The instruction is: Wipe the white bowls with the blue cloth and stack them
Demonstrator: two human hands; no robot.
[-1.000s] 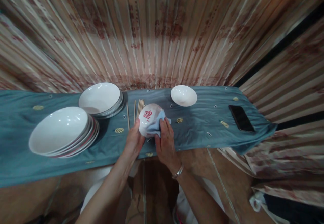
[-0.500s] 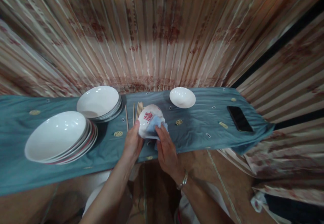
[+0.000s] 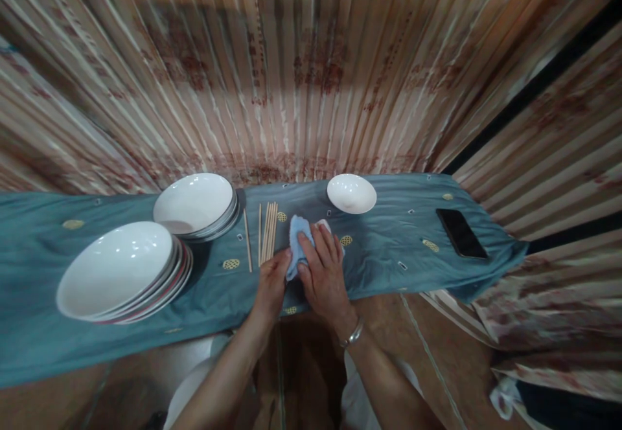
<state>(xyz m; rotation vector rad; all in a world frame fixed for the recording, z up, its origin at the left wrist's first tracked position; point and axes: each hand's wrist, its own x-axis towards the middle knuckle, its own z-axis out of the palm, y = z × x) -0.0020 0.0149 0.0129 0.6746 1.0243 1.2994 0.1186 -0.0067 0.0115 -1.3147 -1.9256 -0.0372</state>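
Both hands are together over the front middle of the table. My left hand [image 3: 271, 284] is closed at the left side of a small white bowl, its thumb beside the cloth. Most of that bowl [image 3: 322, 225] is hidden; only a bit of white rim shows past my right fingers. A light blue cloth [image 3: 297, 236] is bunched over the bowl. Pressed around the cloth and bowl, my right hand [image 3: 324, 271] has its fingers bent over the far side. Several wooden chopsticks [image 3: 269, 232] lie just left of the hands.
Two stacks of white dishes, a nearer stack [image 3: 116, 271] and a farther stack [image 3: 194, 203], stand at left. Another white bowl [image 3: 352, 193] sits behind the hands. A black phone [image 3: 460, 233] lies at right on the teal tablecloth [image 3: 383, 255]. Pleated curtains [image 3: 311, 93] hang behind.
The bowl's red-marked side has turned out of sight. The cloth and right hand have moved up and over it, covering most of it. The view has shifted slightly.
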